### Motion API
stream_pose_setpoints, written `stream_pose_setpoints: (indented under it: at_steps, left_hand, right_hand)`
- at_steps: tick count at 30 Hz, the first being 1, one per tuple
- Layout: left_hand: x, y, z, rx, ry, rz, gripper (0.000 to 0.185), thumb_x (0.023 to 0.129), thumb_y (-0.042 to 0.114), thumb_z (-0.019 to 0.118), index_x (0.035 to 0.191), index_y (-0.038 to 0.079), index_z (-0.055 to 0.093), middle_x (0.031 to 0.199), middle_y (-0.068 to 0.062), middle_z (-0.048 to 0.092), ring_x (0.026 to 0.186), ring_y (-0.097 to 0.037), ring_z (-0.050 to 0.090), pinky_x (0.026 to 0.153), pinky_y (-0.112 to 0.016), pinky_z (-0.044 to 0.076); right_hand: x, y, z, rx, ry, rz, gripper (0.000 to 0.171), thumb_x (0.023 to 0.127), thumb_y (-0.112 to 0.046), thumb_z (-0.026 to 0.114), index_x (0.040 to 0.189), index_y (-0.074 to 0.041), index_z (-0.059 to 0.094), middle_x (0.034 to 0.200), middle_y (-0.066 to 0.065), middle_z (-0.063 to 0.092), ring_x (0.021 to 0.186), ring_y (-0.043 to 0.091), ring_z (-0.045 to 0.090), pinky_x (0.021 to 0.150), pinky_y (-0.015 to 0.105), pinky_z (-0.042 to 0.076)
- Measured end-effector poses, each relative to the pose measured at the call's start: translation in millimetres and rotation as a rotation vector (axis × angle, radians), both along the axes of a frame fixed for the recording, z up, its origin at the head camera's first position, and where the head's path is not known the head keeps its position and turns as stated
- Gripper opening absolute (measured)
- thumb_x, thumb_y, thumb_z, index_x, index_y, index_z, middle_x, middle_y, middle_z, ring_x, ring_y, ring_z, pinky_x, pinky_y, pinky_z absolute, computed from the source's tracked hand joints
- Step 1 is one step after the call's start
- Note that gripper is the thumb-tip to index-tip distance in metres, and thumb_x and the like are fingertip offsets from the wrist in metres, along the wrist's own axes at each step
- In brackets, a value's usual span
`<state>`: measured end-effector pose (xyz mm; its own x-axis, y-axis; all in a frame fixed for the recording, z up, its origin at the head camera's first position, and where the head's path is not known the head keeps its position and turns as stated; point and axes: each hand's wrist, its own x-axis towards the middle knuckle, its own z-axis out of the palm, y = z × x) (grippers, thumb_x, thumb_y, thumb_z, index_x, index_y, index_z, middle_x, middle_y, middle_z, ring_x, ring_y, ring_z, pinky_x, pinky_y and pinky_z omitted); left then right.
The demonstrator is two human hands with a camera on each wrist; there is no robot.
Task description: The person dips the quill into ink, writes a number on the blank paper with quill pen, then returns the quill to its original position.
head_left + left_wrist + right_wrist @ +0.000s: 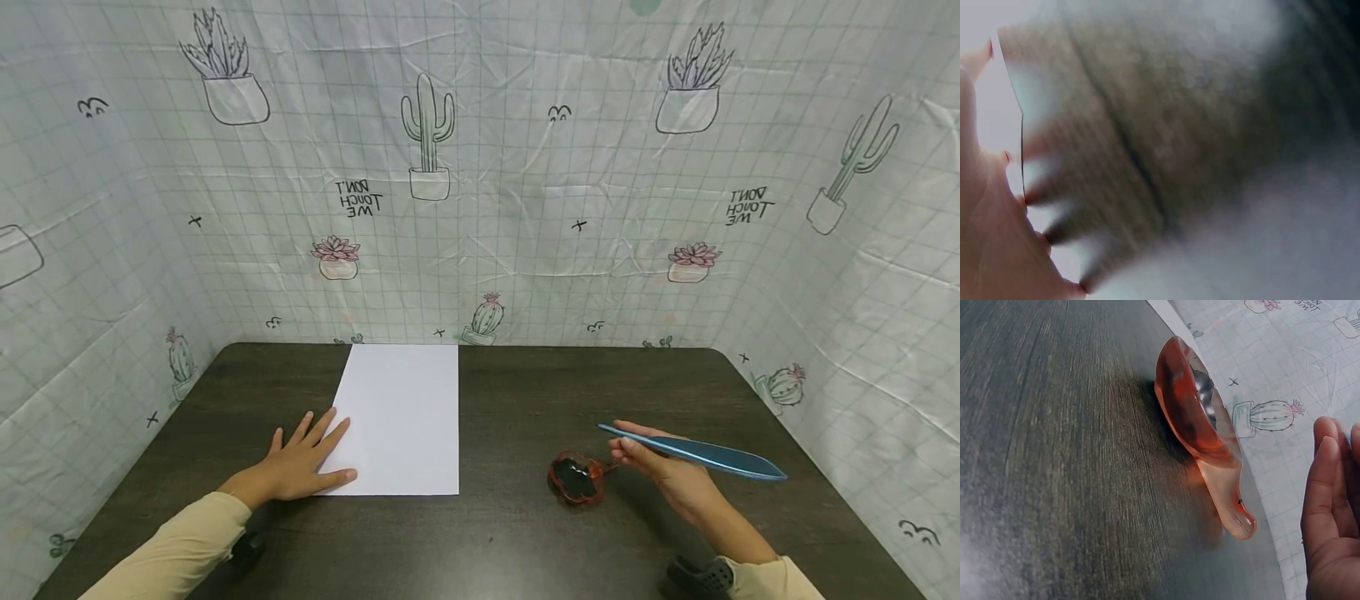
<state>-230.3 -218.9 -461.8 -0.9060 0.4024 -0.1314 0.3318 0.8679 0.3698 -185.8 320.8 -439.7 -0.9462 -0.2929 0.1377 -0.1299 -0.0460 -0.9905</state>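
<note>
Left hand (300, 467) flat, fingers spread, pinning white paper sheet (401, 417), blank. Right hand (663, 471) fingers grip blue feather quill (693, 452) beside red ink dish (576, 477) right of sheet; writing not started.

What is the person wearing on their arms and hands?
Both arms have long, pale beige sleeves reaching to the wrists. The left hand and the right hand are bare: no gloves and no rings that show. A dark device, seemingly on a strap, sits under each wrist, one by the left sleeve and one by the right sleeve.
</note>
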Motion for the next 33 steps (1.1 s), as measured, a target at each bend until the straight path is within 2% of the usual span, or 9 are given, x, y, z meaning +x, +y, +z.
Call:
stream_pose_setpoints:
  at_steps: [3, 7, 12, 16, 19, 21, 27, 33]
  left_hand:
    - [0.4, 0.2, 0.1, -0.002, -0.001, 0.003, 0.089, 0.087, 0.064, 0.054, 0.154, 0.015, 0.022, 0.16, -0.016, 0.006, 0.142, -0.05, 0.0, 0.099, -0.077, -0.004]
    - [0.3, 0.0, -0.4, 0.0, -0.006, 0.005, 0.09, 0.086, 0.065, 0.054, 0.154, 0.015, 0.023, 0.16, -0.017, 0.006, 0.142, -0.05, 0.0, 0.099, -0.077, -0.005]
    - [-0.6, -0.2, -0.7, -0.005, -0.002, 0.005, 0.09, 0.086, 0.065, 0.054, 0.154, 0.014, 0.023, 0.16, -0.017, 0.007, 0.142, -0.051, 0.001, 0.099, -0.077, -0.004]
    - [-0.9, -0.3, 0.0, -0.006, -0.003, 0.003, 0.09, 0.087, 0.065, 0.053, 0.154, 0.014, 0.022, 0.16, -0.017, 0.006, 0.142, -0.05, 0.0, 0.099, -0.077, -0.005]
    - [-0.3, -0.5, 0.9, 0.002, -0.008, -0.001, 0.089, 0.087, 0.064, 0.054, 0.154, 0.014, 0.022, 0.16, -0.017, 0.006, 0.142, -0.05, -0.001, 0.099, -0.077, -0.005]
    - [0.4, -0.7, 1.7, 0.008, -0.013, -0.002, 0.089, 0.088, 0.063, 0.054, 0.154, 0.014, 0.021, 0.16, -0.017, 0.005, 0.143, -0.05, -0.001, 0.099, -0.077, -0.005]
    - [0.4, -1.0, 3.2, 0.018, -0.025, -0.003, 0.089, 0.088, 0.062, 0.054, 0.154, 0.014, 0.021, 0.16, -0.017, 0.004, 0.143, -0.049, -0.002, 0.099, -0.077, -0.005]
    - [-0.6, -1.1, 3.1, 0.015, -0.03, -0.007, 0.089, 0.088, 0.063, 0.054, 0.155, 0.015, 0.019, 0.161, -0.016, 0.003, 0.143, -0.049, -0.003, 0.099, -0.077, -0.006]
  right_hand:
    - [-0.5, -0.7, -0.4, 0.012, 0.004, -0.008, 0.03, 0.1, -0.002, 0.048, 0.123, -0.017, 0.059, 0.107, -0.002, 0.071, 0.098, 0.013, 0.068, 0.086, 0.023, 0.052]
    - [-1.3, -2.7, -0.2, 0.024, 0.001, -0.023, 0.029, 0.098, 0.0, 0.051, 0.115, -0.018, 0.064, 0.103, -0.001, 0.072, 0.096, 0.015, 0.069, 0.084, 0.026, 0.054]
    - [-1.3, -5.8, 1.3, 0.084, -0.022, -0.078, 0.022, 0.095, -0.003, 0.058, 0.116, -0.003, 0.065, 0.099, 0.0, 0.073, 0.091, 0.014, 0.07, 0.082, 0.028, 0.055]
    - [-1.1, -9.7, 3.0, 0.195, -0.05, -0.132, 0.028, 0.092, -0.009, 0.064, 0.116, 0.005, 0.064, 0.097, 0.002, 0.073, 0.089, 0.011, 0.069, 0.081, 0.031, 0.055]
    - [-1.2, -12.1, 4.5, 0.311, -0.082, -0.171, 0.037, 0.09, -0.015, 0.068, 0.119, 0.007, 0.063, 0.098, -0.002, 0.073, 0.09, 0.008, 0.067, 0.082, 0.033, 0.054]
    - [-1.4, -13.5, 5.3, 0.376, -0.096, -0.187, 0.045, 0.089, -0.018, 0.07, 0.122, 0.01, 0.06, 0.102, 0.0, 0.072, 0.091, 0.008, 0.066, 0.082, 0.035, 0.053]
    - [-2.5, -14.9, 7.4, 0.5, -0.048, -0.168, 0.041, 0.087, -0.021, 0.072, 0.116, 0.006, 0.065, 0.114, 0.019, 0.065, 0.092, 0.008, 0.063, 0.078, 0.03, 0.052]
    - [-3.6, -16.4, 10.8, 0.634, 0.029, -0.119, 0.034, 0.086, -0.026, 0.074, 0.109, -0.002, 0.07, 0.104, 0.01, 0.07, 0.09, 0.008, 0.064, 0.072, 0.026, 0.052]
